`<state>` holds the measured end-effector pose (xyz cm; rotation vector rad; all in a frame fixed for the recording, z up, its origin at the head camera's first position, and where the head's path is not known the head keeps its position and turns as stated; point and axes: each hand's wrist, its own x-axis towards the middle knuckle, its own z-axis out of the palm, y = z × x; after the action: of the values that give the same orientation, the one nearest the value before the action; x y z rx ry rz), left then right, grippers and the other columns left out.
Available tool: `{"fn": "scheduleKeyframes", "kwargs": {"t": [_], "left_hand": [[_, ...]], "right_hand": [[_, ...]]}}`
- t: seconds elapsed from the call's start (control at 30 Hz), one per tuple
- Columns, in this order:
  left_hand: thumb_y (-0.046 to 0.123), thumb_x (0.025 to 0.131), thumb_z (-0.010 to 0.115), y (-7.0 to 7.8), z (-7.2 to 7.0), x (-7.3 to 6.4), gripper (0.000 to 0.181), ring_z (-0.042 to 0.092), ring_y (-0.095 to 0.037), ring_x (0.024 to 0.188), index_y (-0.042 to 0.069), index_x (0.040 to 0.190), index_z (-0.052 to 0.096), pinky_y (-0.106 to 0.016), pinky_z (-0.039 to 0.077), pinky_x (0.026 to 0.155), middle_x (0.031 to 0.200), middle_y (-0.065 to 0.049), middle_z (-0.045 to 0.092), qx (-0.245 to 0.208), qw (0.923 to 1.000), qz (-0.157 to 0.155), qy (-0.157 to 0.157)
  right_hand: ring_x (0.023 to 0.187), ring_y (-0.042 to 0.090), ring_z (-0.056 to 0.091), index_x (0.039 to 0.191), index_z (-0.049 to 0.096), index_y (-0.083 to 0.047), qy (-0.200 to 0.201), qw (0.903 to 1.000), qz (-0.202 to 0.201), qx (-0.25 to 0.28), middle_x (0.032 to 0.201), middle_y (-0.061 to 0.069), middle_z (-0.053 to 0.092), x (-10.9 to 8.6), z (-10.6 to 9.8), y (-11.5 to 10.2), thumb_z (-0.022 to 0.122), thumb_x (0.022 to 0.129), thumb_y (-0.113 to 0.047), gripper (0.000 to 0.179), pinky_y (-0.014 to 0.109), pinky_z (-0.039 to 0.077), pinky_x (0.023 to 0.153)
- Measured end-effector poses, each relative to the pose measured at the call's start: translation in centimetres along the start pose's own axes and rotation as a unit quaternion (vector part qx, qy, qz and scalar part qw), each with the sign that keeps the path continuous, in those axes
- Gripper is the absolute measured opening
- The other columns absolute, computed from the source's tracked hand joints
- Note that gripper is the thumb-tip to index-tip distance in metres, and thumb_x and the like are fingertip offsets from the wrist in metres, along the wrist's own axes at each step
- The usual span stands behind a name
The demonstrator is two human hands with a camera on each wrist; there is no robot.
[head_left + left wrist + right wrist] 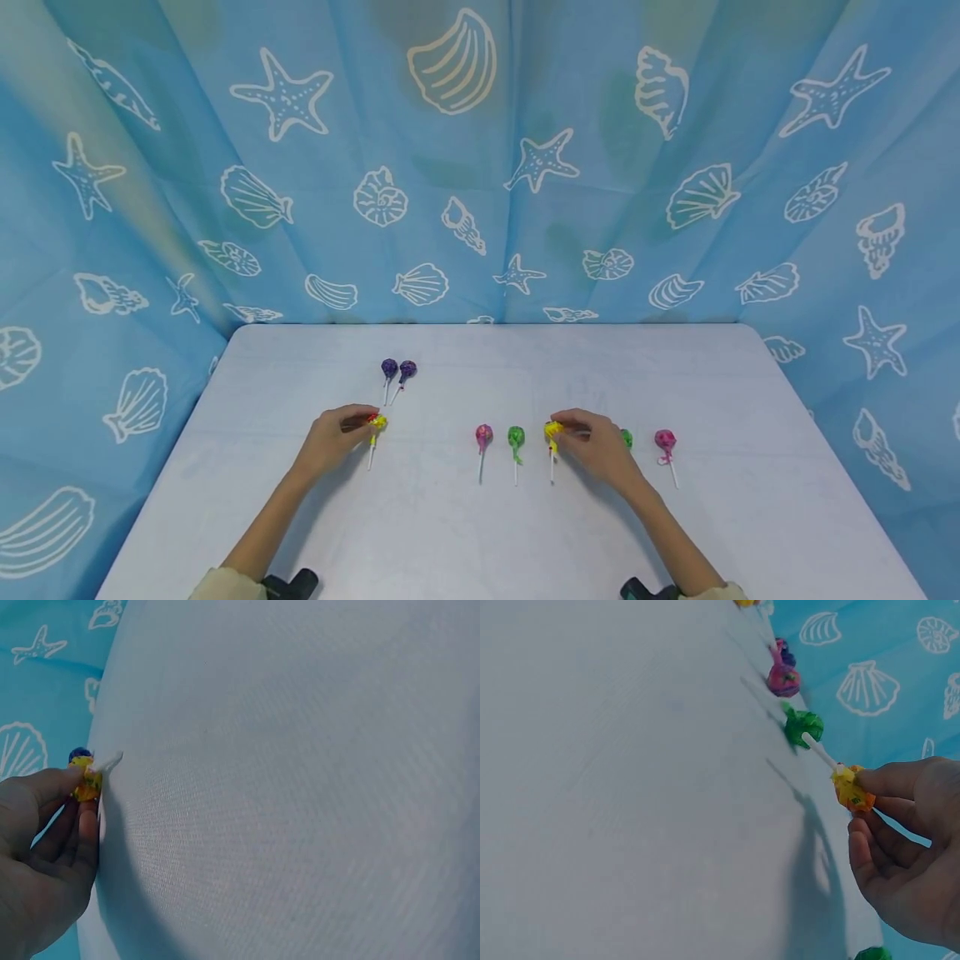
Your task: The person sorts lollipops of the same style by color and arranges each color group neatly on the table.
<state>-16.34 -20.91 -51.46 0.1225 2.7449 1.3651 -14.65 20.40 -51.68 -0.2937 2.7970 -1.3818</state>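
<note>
On the left of the table, my left hand (339, 436) pinches a yellow-wrapped lollipop (378, 422) by its head, the white stick pointing toward me. Thumb and fingertips close on the same wrapper in the left wrist view. My right hand (597, 443) pinches another yellow lollipop (853, 789) by its head; its stick stands off the table above its shadow in the right wrist view. Just left of that hand lies a green lollipop (516, 437), then a pink one (483, 435). A second green lollipop (627, 437) is partly hidden behind the right hand.
Two purple lollipops (389, 367) lie side by side beyond my left hand. Another pink lollipop (664, 439) lies at the right of the row. The white table (450, 542) ends at a blue curtain (480, 167) with shell and starfish prints.
</note>
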Motion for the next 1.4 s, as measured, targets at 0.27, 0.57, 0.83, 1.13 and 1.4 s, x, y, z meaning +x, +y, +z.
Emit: {"fn": "scheduleKeyframes", "kwargs": {"t": [0.27,0.57,0.83,1.13,1.4], "left_hand": [[0.005,0.092,0.069,-0.2,0.1,0.2,0.031,0.066,-0.032,0.104,-0.001,0.122,0.068,-0.048,0.051,0.093,0.111,-0.014,0.07,-0.006,1.0,0.003,0.005],[0.006,0.091,0.071,-0.5,0.4,0.1,0.031,0.066,-0.031,0.103,0.001,0.121,0.069,-0.048,0.051,0.094,0.111,-0.013,0.07,-0.012,0.9998,-0.006,0.013],[0.005,0.092,0.069,-0.9,0.4,0.1,0.03,0.066,-0.03,0.103,0.0,0.122,0.069,-0.047,0.051,0.093,0.112,-0.013,0.07,-0.015,0.9998,0.003,0.015],[0.006,0.091,0.07,-1.0,0.6,0.3,0.031,0.065,-0.03,0.107,0.001,0.122,0.069,-0.048,0.05,0.096,0.116,-0.014,0.069,-0.014,0.9997,-0.005,0.021],[0.004,0.092,0.07,-1.2,0.7,0.2,0.03,0.065,-0.031,0.106,0.001,0.121,0.069,-0.048,0.051,0.095,0.117,-0.015,0.068,-0.015,0.9996,0.007,0.023]], "right_hand": [[0.095,0.021,0.064,0.116,0.071,-0.002,0.003,0.9991,-0.027,0.033,0.108,0.005,0.071,1.1,0.6,-3.4,0.074,0.089,-0.004,0.028,0.029,0.056,0.084],[0.092,0.018,0.065,0.115,0.072,-0.004,-0.014,0.9955,-0.028,0.089,0.103,0.002,0.07,3.0,3.9,-7.6,0.074,0.089,-0.005,0.026,0.029,0.056,0.084],[0.089,0.017,0.067,0.116,0.071,-0.002,-0.04,0.988,-0.047,0.141,0.103,0.006,0.07,4.1,7.5,-10.7,0.071,0.092,-0.006,0.025,0.025,0.056,0.08],[0.09,0.016,0.065,0.116,0.071,-0.002,-0.04,0.9888,-0.044,0.137,0.101,0.003,0.07,5.5,11.6,-12.3,0.071,0.092,-0.007,0.025,0.023,0.055,0.08],[0.089,0.014,0.066,0.114,0.073,-0.002,-0.039,0.9898,-0.022,0.135,0.101,0.003,0.071,6.4,14.4,-12.5,0.073,0.091,-0.007,0.023,0.024,0.055,0.082]]}}
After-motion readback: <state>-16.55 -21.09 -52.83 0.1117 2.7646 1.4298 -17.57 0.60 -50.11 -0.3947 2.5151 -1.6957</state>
